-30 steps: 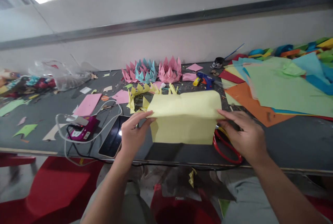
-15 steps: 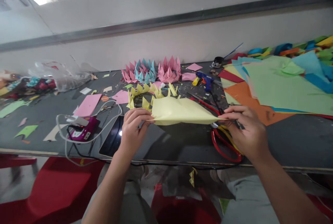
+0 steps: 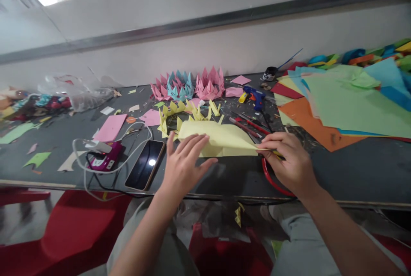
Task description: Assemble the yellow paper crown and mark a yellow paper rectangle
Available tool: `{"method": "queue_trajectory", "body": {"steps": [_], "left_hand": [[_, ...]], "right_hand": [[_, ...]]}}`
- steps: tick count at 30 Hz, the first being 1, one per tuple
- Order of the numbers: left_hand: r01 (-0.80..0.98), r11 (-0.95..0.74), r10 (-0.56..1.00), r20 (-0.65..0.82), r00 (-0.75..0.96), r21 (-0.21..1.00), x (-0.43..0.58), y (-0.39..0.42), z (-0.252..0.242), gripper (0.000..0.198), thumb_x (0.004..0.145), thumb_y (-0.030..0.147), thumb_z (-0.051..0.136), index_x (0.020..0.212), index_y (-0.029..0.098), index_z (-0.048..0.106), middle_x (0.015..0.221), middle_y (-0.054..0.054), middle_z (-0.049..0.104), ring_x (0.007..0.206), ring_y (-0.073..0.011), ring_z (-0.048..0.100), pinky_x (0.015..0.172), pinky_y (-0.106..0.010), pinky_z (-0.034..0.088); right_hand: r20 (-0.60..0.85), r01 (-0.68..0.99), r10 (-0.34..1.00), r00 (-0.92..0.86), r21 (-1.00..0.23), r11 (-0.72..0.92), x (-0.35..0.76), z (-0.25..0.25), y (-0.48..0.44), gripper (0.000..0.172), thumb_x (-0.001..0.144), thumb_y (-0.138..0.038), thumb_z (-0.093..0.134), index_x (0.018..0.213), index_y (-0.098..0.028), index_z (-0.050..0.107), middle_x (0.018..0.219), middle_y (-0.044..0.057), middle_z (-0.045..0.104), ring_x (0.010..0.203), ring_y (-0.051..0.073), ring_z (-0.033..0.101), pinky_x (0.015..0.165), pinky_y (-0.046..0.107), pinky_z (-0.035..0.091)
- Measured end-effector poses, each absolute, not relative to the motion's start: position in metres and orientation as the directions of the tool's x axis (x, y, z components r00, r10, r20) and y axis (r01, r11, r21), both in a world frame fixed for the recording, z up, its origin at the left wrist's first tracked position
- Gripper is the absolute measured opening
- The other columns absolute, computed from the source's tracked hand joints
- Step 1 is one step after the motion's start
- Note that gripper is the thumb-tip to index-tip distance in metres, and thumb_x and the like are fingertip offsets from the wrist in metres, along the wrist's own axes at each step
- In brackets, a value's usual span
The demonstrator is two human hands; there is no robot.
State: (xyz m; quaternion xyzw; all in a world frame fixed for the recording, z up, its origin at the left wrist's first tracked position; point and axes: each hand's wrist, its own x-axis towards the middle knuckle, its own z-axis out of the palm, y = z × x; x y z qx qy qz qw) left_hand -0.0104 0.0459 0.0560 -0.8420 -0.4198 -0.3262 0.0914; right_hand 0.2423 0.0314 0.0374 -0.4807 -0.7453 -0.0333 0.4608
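A sheet of pale yellow paper (image 3: 221,135), folded over along its length, is held above the dark table. My right hand (image 3: 287,160) pinches its right end between thumb and fingers. Against the paper's left part lies my left hand (image 3: 184,162), open, its fingers stretched and thumb apart; its contact with the sheet is partly hidden. Just behind the sheet stands a ring of folded yellow paper points (image 3: 167,115). Red-handled scissors (image 3: 271,177) lie partly covered under my right hand.
Pink (image 3: 210,90) and blue paper crowns (image 3: 180,90) stand near the wall, left of a blue glue gun (image 3: 256,97). Coloured sheets (image 3: 356,105) pile up at right. A phone (image 3: 144,167) and a purple power adapter (image 3: 105,158) with cables lie at left.
My left hand has let go of the paper's left end and moved right along it, its fingers now spread. The right hand keeps its pinch and has shifted slightly left.
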Motion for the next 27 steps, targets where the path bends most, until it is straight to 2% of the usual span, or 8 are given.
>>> {"method": "queue_trajectory", "body": {"steps": [3,6,12,15,18,22,25,27], "left_hand": [[0.712,-0.685,0.646,0.581,0.495,0.154,-0.005,0.046,0.055,0.028,0.081,0.033,0.06,0.109,0.026,0.061,0.108,-0.005,0.069,0.101,-0.0209,0.063,0.105,-0.041,0.028],[0.704,-0.69,0.642,0.588,0.492,0.165,-0.005,0.047,0.055,0.018,0.084,0.025,0.056,0.1,0.025,0.064,0.099,-0.003,0.072,0.09,-0.0183,0.066,0.096,-0.038,0.038],[0.686,-0.715,0.606,0.61,0.511,0.136,-0.01,0.046,0.054,0.015,0.085,0.023,0.054,0.093,0.024,0.066,0.087,-0.004,0.073,0.08,-0.017,0.067,0.084,-0.033,0.047],[0.668,-0.725,0.598,0.636,0.487,0.17,-0.01,0.045,0.055,0.015,0.084,0.021,0.055,0.092,0.023,0.066,0.086,-0.004,0.073,0.077,-0.0159,0.067,0.078,-0.03,0.049],[0.63,-0.713,0.628,0.68,0.379,0.308,-0.01,0.041,0.059,0.012,0.081,0.019,0.057,0.088,0.023,0.067,0.08,-0.003,0.072,0.073,-0.0151,0.066,0.072,-0.028,0.049],[0.486,-0.567,0.777,0.627,0.049,0.665,-0.009,0.036,0.067,0.007,0.078,0.023,0.062,0.083,0.021,0.067,0.079,-0.003,0.07,0.071,-0.0141,0.064,0.065,-0.024,0.049],[0.194,-0.379,0.895,0.412,-0.172,0.905,-0.008,0.039,0.066,0.011,0.074,0.03,0.067,0.081,0.021,0.065,0.074,0.0,0.067,0.065,-0.011,0.06,0.059,-0.02,0.047],[-0.037,-0.269,0.941,0.255,-0.224,0.962,-0.007,0.044,0.062,0.015,0.072,0.032,0.069,0.081,0.021,0.063,0.07,0.002,0.064,0.062,-0.0088,0.058,0.057,-0.018,0.045]], "right_hand": [[0.737,0.73,0.663,-0.132,-0.38,0.568,0.239,0.038,0.031,0.013,0.085,-0.025,0.053,0.074,-0.025,0.061,0.076,0.003,0.063,0.077,0.018,0.06,0.073,0.036,0.046],[0.746,0.7,0.654,-0.123,-0.402,0.59,0.24,0.038,0.031,0.009,0.084,-0.022,0.054,0.077,-0.025,0.059,0.08,0.003,0.063,0.08,0.018,0.06,0.074,0.035,0.046],[0.686,0.668,0.724,-0.065,-0.509,0.543,0.241,0.037,0.027,0.008,0.084,-0.033,0.055,0.083,-0.025,0.057,0.087,0.006,0.064,0.085,0.02,0.061,0.079,0.038,0.048],[0.647,0.658,0.762,-0.02,-0.565,0.497,0.241,0.031,0.027,0.027,0.079,-0.039,0.061,0.1,-0.024,0.055,0.099,0.009,0.063,0.095,0.023,0.059,0.084,0.039,0.047],[0.592,0.611,0.803,0.066,-0.661,0.437,0.241,0.021,0.032,0.056,0.072,-0.041,0.068,0.119,-0.022,0.046,0.118,0.013,0.055,0.108,0.026,0.053,0.09,0.042,0.045],[0.472,0.409,0.857,0.208,-0.838,0.362,0.237,0.013,0.038,0.079,0.065,-0.044,0.072,0.131,-0.025,0.033,0.137,0.014,0.038,0.125,0.027,0.04,0.097,0.046,0.04],[0.261,0.114,0.941,0.215,-0.964,0.241,0.227,0.015,0.038,0.075,0.065,-0.047,0.071,0.128,-0.027,0.035,0.138,0.013,0.041,0.124,0.027,0.043,0.097,0.046,0.041],[0.104,-0.063,0.988,0.114,-0.992,0.111,0.218,0.019,0.035,0.063,0.066,-0.049,0.07,0.12,-0.027,0.044,0.129,0.011,0.051,0.118,0.026,0.05,0.094,0.043,0.044]]}}
